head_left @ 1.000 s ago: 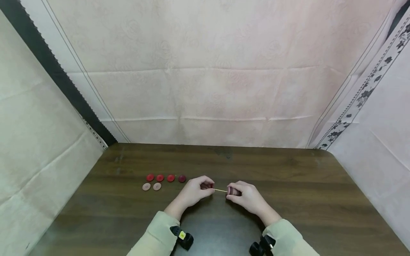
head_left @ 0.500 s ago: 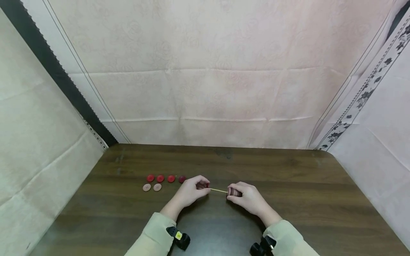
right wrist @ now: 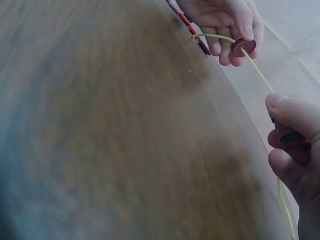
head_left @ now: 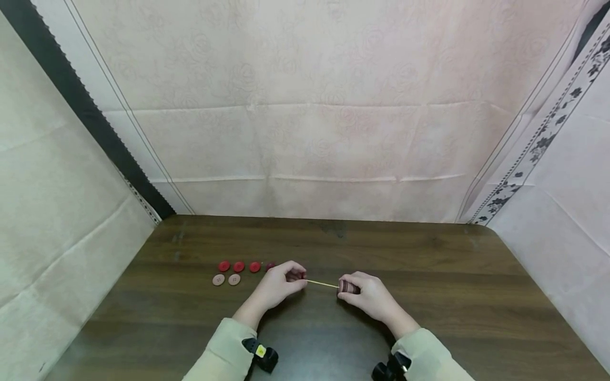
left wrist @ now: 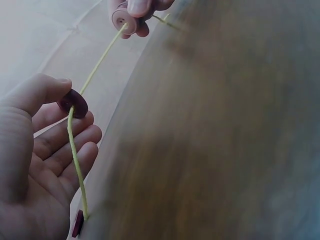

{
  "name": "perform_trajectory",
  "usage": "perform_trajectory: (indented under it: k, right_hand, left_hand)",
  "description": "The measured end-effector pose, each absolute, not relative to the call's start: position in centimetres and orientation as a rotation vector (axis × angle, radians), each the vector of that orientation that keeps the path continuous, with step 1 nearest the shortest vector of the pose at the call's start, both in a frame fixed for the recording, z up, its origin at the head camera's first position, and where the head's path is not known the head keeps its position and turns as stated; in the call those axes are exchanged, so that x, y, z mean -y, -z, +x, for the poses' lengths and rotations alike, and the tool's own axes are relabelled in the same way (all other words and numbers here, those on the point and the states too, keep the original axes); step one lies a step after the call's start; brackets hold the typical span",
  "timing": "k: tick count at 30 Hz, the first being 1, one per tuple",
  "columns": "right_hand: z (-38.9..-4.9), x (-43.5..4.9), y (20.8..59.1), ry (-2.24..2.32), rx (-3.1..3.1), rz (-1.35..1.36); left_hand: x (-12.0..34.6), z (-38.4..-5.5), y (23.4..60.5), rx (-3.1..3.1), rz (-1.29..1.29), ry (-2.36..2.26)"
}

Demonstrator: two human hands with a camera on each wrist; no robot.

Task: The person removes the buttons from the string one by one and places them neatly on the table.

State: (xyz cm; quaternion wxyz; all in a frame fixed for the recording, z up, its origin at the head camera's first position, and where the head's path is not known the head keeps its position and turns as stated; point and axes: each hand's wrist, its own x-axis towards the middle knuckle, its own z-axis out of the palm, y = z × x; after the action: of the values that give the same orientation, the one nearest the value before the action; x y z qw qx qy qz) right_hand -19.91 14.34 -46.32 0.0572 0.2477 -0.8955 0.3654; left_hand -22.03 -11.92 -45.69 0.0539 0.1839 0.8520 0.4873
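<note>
My left hand [head_left: 281, 284] pinches a dark red button [left wrist: 73, 103] between thumb and fingers. A yellow cord [left wrist: 102, 57] runs through this button and stretches across to my right hand [head_left: 370, 296]. The right hand grips a stack of buttons [head_left: 348, 286] threaded on the cord, with a pale pink one at the end facing left. In the right wrist view, dark and red rims show between the fingers. A length of cord [right wrist: 283, 202] hangs below the right hand; another loose end trails past the left palm.
Left of the left hand, red buttons [head_left: 239, 266] lie in a row on the brown wooden table [head_left: 419, 254], with a dark red button [head_left: 270, 265] partly hidden by the hand. Two pale buttons [head_left: 234, 279] lie in front. Pale cloth [head_left: 305, 132] hangs behind the table.
My left hand has moved left with the dark red button, so more yellow cord shows between the hands. The right hand has stayed almost still.
</note>
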Motion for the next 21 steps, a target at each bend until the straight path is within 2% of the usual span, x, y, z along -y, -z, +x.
perform_trajectory:
  k: [21]
  right_hand:
    - [-19.9,-14.5,46.5,-1.099,2.684,0.779]
  left_hand:
    - [13.6,-21.9,45.7,-2.643,0.458,-1.501]
